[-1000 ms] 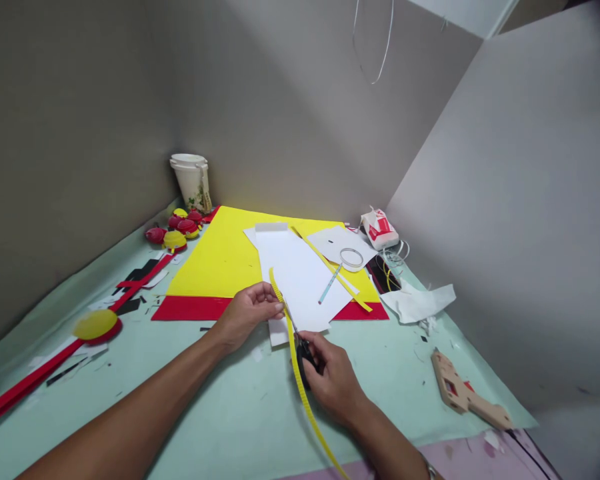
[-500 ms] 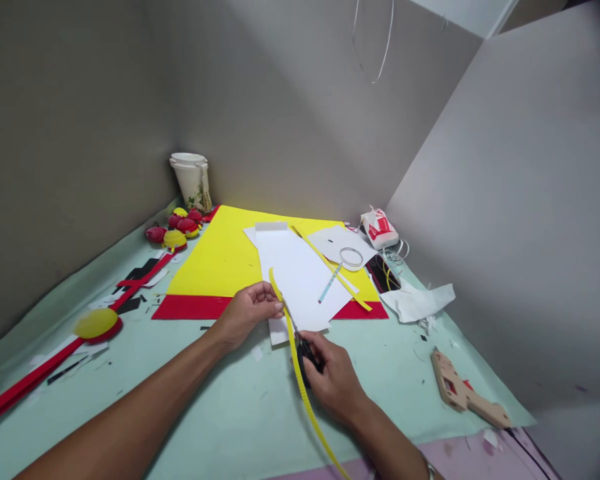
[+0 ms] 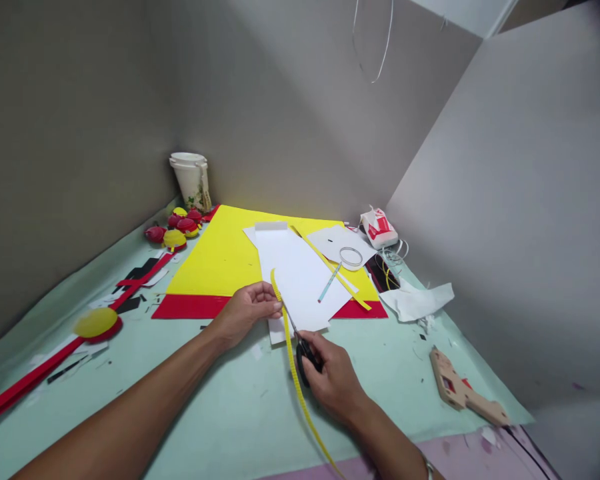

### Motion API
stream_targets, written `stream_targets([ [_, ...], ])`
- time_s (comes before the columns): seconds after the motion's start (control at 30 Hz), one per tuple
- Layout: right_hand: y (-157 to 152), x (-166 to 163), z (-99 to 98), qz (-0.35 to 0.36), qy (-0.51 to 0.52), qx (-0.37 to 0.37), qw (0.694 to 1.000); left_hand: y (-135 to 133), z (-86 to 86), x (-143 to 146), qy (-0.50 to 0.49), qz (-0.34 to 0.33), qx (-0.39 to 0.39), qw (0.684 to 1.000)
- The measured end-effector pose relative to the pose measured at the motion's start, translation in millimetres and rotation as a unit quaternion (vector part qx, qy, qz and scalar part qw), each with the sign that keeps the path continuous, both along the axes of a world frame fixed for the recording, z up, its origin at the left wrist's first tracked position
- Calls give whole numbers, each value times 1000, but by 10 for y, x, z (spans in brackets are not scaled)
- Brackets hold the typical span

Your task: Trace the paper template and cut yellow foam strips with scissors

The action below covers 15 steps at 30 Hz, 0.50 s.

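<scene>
My left hand (image 3: 255, 308) pinches a long narrow yellow strip (image 3: 297, 383) between thumb and fingers near its upper end. The strip has fine notches along it and hangs down past the front table edge. My right hand (image 3: 333, 373) is closed round the black handles of a pair of scissors (image 3: 305, 353). Their blades point up and left, against the strip just beside my left fingertips; how far apart the blades are is hard to see. Under my hands lie white paper sheets (image 3: 300, 273) on a large yellow sheet (image 3: 220, 253) with a red sheet (image 3: 195, 307) below.
A glue gun (image 3: 465, 393) lies at the right, its cord over the edge. A pen (image 3: 330, 283) and a tape roll (image 3: 351, 257) rest on paper. Left stand small red and yellow lantern shapes (image 3: 175, 239), a red strip (image 3: 35, 380) and a white bucket (image 3: 190, 180).
The loose lower end of the yellow strip has swung slightly left. Both hands stay in nearly the same place, with the scissors still at the strip.
</scene>
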State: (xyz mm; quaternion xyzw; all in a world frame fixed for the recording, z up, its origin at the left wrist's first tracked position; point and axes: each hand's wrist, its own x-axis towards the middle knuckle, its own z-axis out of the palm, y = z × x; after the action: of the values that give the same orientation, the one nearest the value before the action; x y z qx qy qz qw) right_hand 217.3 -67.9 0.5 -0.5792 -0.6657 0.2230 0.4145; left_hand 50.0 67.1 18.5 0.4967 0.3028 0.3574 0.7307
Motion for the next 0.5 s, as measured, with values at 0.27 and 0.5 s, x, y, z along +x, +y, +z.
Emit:
stream_targets([
  [0.27,2,8,-12,3,9,2,1000,-5,6,-12,-6,-6,-15,1000],
  [0.5,0,21,-76,0,-1,13,1000,-10,19,-17,-16,-16,-35,999],
])
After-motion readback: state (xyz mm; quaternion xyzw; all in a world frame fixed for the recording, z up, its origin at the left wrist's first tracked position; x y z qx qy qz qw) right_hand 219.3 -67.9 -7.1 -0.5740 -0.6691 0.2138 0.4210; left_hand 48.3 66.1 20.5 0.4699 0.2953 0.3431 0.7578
